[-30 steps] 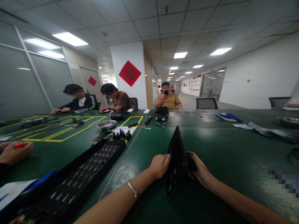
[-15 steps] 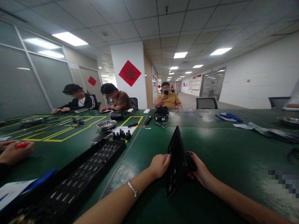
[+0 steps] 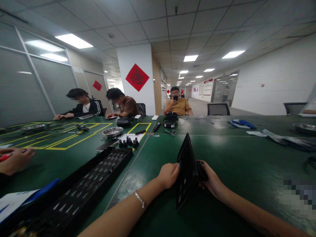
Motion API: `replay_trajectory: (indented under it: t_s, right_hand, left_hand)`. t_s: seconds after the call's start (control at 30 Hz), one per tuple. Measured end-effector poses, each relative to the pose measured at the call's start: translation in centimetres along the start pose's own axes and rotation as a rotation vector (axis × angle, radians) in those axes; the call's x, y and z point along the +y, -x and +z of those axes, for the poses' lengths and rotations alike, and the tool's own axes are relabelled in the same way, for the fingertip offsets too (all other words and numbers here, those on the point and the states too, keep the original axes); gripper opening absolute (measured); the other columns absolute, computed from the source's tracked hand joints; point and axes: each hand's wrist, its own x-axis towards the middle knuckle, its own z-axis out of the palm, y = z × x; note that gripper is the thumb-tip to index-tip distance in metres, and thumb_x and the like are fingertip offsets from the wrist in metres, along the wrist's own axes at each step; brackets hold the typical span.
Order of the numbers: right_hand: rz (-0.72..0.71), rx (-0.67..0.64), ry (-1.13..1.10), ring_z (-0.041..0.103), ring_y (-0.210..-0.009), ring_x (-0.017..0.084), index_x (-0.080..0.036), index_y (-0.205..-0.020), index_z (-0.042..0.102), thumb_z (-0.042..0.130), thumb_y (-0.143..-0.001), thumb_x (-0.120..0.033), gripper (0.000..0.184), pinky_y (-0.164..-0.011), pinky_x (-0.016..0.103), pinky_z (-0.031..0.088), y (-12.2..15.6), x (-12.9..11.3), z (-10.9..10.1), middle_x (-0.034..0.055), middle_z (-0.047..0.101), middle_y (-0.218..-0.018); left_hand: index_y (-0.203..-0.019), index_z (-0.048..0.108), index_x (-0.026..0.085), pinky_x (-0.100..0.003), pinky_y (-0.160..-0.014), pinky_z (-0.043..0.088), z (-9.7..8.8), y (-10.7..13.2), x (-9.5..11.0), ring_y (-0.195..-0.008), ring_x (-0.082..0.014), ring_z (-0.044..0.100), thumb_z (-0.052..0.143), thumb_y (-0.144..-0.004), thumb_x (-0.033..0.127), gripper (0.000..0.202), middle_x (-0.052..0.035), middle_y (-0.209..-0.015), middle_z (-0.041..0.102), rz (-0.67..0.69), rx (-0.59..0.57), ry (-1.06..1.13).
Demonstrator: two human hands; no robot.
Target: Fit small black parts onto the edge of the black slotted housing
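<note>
Between my hands a flat black panel (image 3: 185,171) stands nearly edge-on, a little tilted, above the green table (image 3: 153,207). My left hand (image 3: 170,174) is closed on its left side, with the thumb against the face. My right hand (image 3: 209,179) grips a dark part (image 3: 201,170) at the panel's back; its kind, and whether it is joined to the panel, I cannot make out. To the left of my left arm lies a long black tray (image 3: 128,154) with rows of pale slots or pieces. Several black knob-like parts (image 3: 128,141) stand just beyond it.
A steel bowl (image 3: 112,132), a black flashlight-like cylinder (image 3: 156,126) and a strapped black device (image 3: 171,121) sit farther back. Blue and clear bags (image 3: 242,124) lie at right. A co-worker's hand (image 3: 18,161) with something red is at far left; three people sit opposite.
The co-worker's hands at far left have shifted slightly, and the red thing in them shows lower and farther left. My hands and the black panel look unmoved.
</note>
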Motion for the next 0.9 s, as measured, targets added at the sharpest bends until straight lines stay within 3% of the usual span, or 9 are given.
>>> replay_trajectory:
  t_s: [0.63, 0.9]
  right_hand:
    - [-0.002, -0.001, 0.005, 0.052, -0.041, 0.012, -0.021, -0.111, 0.040, 0.042, -0.080, -0.048, 0.041, -0.032, 0.019, 0.033, 0.17, -0.26, 0.22, -0.0010, 0.056, -0.061]
    - [0.009, 0.016, 0.007, 0.050, -0.039, 0.012, -0.020, -0.109, 0.039, 0.040, -0.082, -0.042, 0.035, -0.032, 0.019, 0.032, 0.21, -0.51, 0.37, -0.0005, 0.056, -0.061]
  left_hand:
    - [-0.081, 0.058, 0.018, -0.026, -0.065, 0.039, -0.13, 0.03, 0.23, -0.071, -0.0190, 0.059, 0.010, -0.093, 0.037, 0.052, -0.0056, -0.074, 0.063, -0.017, 0.002, 0.006]
    - [-0.080, 0.057, 0.018, -0.026, -0.064, 0.038, -0.14, -0.07, 0.21, -0.072, -0.0195, 0.059, 0.010, -0.093, 0.037, 0.052, -0.0061, -0.074, 0.063, -0.014, -0.010, -0.008]
